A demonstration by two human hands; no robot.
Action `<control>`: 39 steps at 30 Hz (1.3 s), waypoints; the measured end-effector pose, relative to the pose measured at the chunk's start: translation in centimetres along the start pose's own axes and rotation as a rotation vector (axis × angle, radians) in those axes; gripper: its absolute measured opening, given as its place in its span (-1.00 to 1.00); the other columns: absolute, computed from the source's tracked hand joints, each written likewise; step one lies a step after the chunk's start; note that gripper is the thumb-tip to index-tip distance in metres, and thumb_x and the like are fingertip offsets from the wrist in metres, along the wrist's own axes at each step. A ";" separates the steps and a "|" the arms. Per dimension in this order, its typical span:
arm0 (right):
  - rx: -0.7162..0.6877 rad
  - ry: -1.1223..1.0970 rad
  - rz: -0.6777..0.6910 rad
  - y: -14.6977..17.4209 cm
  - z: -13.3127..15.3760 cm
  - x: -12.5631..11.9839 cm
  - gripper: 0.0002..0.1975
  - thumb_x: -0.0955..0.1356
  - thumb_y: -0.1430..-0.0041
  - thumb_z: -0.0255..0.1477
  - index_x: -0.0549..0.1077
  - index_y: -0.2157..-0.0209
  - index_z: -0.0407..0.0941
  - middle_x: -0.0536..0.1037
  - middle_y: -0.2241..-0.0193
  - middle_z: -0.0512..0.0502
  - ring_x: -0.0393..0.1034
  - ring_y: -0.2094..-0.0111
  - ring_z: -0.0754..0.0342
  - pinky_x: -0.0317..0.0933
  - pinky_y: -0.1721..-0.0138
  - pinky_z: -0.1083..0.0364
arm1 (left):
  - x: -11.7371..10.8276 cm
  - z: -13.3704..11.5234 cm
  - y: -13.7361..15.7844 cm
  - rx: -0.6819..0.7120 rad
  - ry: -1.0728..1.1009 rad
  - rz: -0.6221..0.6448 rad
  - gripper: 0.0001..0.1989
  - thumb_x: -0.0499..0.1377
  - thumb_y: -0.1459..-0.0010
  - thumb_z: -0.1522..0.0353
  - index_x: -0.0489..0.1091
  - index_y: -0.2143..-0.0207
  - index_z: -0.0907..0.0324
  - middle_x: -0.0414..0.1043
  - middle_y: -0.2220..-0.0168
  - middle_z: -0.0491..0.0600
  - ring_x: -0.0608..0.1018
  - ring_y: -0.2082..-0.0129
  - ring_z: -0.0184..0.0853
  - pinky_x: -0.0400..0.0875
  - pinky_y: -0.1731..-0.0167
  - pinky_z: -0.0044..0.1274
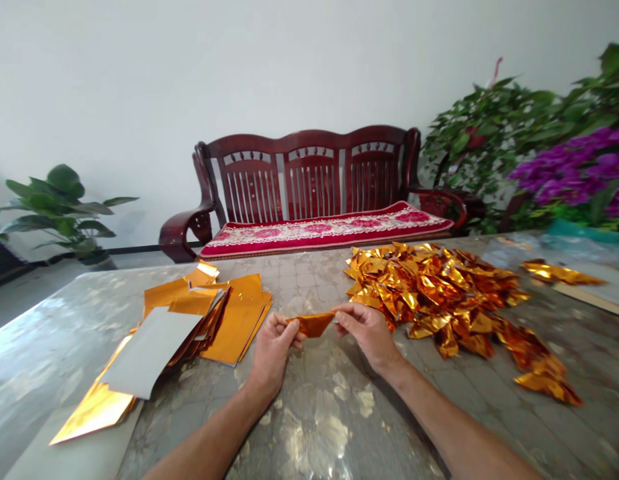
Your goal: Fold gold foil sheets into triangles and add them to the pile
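Between my two hands is a piece of gold foil paper [316, 325], folded into a boat-like shape with pointed ends. My left hand [277, 343] pinches its left end between thumb and fingers. At the other end, my right hand [364, 330] grips the right tip the same way. Left of my hands lies a loose stack of flat gold foil sheets [234, 323], some with a grey-white back [152, 350] facing up. To the right spreads a big heap of folded gold foil pieces [429, 283], several of them trailing toward the table's right side.
The table [309, 413] has a patterned, glossy cover. Clear plastic wrapping [512, 250] and a board [594, 297] lie at its right. Behind it stand a dark wooden bench [312, 177] with a red cushion [329, 230], a potted plant [64, 207] and purple flowers [574, 167].
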State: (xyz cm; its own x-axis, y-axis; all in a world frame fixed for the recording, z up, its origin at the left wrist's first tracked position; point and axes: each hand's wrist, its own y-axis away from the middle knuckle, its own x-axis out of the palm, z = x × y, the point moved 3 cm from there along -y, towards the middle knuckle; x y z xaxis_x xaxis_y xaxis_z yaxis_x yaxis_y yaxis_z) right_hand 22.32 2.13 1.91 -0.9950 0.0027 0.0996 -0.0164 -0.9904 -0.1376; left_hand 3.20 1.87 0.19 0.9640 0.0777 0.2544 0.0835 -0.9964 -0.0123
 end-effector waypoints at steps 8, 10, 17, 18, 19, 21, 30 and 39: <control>-0.204 0.360 -0.060 -0.1 0.5 -0.4 -0.84 0.39 -0.09 -0.29 0.56 0.44 -0.07 0.54 0.53 -0.03 0.38 0.45 0.04 0.25 0.37 0.09 | 0.3 -0.5 0.4 0.049 -0.043 0.022 -0.62 0.37 0.06 0.13 0.29 0.44 0.16 0.50 0.59 -0.08 0.47 0.63 -0.43 0.33 0.54 -0.63; -0.246 0.434 -0.056 0.1 0.7 -0.5 -0.82 0.37 -0.13 -0.30 0.53 0.47 -0.07 0.54 0.51 -0.03 0.39 0.43 0.03 0.23 0.36 0.10 | 0.3 -0.5 0.4 0.059 -0.060 0.029 -0.64 0.36 0.05 0.14 0.29 0.44 0.16 0.49 0.59 -0.09 0.46 0.63 -0.43 0.32 0.53 -0.62; -0.234 0.441 0.001 0.2 1.1 -0.4 -0.85 0.33 -0.16 -0.32 0.45 0.44 -0.07 0.52 0.46 -0.03 0.38 0.40 0.05 0.25 0.36 0.12 | 0.0 -0.5 0.2 0.222 -0.195 0.014 -0.82 0.31 -0.04 0.28 0.38 0.44 0.17 0.44 0.47 -0.10 0.46 0.45 -0.40 0.30 0.39 -0.61; -0.200 0.383 0.033 0.2 1.1 -0.3 -0.85 0.33 -0.15 -0.32 0.45 0.43 -0.08 0.52 0.44 -0.03 0.39 0.39 0.06 0.27 0.35 0.11 | 0.0 -0.5 0.1 0.225 -0.193 0.019 -0.83 0.30 -0.04 0.29 0.38 0.44 0.17 0.45 0.45 -0.09 0.46 0.43 -0.39 0.31 0.37 -0.60; -0.161 0.318 0.062 0.2 1.1 -0.2 -0.84 0.33 -0.15 -0.31 0.44 0.44 -0.08 0.51 0.44 -0.03 0.39 0.39 0.06 0.30 0.35 0.10 | 0.0 -0.6 0.1 0.220 -0.184 0.026 -0.83 0.30 -0.04 0.30 0.37 0.44 0.17 0.45 0.45 -0.09 0.46 0.43 -0.39 0.31 0.37 -0.59; -0.081 0.187 0.100 0.1 1.0 0.0 -0.81 0.36 -0.12 -0.27 0.40 0.47 -0.09 0.48 0.48 0.00 0.39 0.43 0.07 0.34 0.35 0.09 | 0.1 -0.6 0.1 0.199 -0.147 0.055 -0.83 0.28 -0.06 0.30 0.34 0.43 0.16 0.46 0.42 -0.08 0.45 0.44 -0.39 0.32 0.37 -0.58; -0.031 0.100 0.203 -0.2 0.0 0.3 -0.68 0.42 -0.05 -0.29 0.48 0.14 -0.09 0.60 0.32 -0.06 0.50 0.32 0.04 0.37 0.25 0.06 | 0.4 -0.8 0.0 0.103 0.023 0.167 -0.78 0.28 -0.04 0.34 0.24 0.45 0.16 0.57 0.27 0.00 0.53 0.33 -0.35 0.38 0.26 -0.54; -0.093 0.328 0.245 0.2 0.1 0.2 -0.71 0.30 -0.17 -0.38 0.50 0.09 -0.12 0.40 0.63 0.11 0.26 0.57 0.17 0.11 0.47 0.17 | 0.9 -0.4 0.4 0.057 0.037 0.098 -0.71 0.29 -0.01 0.26 0.20 0.43 0.16 0.41 0.50 -0.18 0.45 0.53 -0.45 0.38 0.46 -0.60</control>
State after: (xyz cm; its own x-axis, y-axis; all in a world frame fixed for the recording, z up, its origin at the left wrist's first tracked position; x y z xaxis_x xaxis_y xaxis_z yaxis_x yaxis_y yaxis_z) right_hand 22.15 1.96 2.00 -0.9489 -0.1723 -0.2643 0.2307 -0.9504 -0.2085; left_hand 3.99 1.55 0.85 0.9585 -0.0227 0.2843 0.0044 -0.9956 -0.0941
